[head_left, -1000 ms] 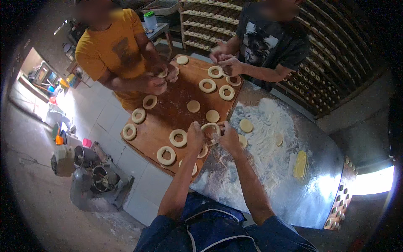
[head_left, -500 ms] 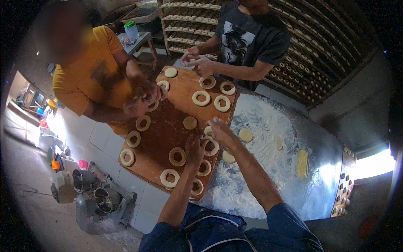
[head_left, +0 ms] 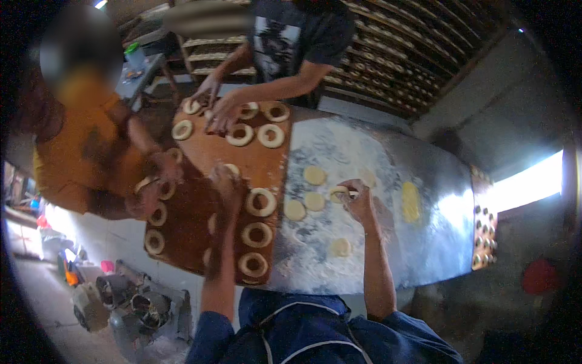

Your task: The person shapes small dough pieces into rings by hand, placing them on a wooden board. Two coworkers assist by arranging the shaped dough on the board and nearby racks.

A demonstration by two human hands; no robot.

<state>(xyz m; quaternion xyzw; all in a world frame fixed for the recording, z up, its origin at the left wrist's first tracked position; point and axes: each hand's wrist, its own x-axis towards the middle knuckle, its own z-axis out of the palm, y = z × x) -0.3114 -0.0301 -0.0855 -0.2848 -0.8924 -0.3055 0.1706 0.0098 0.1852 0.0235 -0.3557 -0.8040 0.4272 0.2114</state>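
Cream-coloured, seemingly ring-shaped dough [head_left: 337, 192] in the head view, pinched in the right hand [head_left: 357, 195] above the floury grey metal table [head_left: 439, 167]. Could stretch or tear if squeezed too hard; could stick to the pale flat dough discs [head_left: 314, 201] nearby if let slip. Across to the brown wooden board [head_left: 267, 171]: at another pale dough piece [head_left: 231, 170] with the left hand [head_left: 225, 183]; too blurred, cannot tell gripping from touching. Could dent pale dough rings [head_left: 260, 213] close by if swung carelessly.

The grey metal table [head_left: 445, 167] carries scattered flour [head_left: 339, 145], round dough discs [head_left: 314, 175] and a yellow slab [head_left: 410, 203]; dough rings [head_left: 246, 235] lie on the brown board [head_left: 206, 151] at left.
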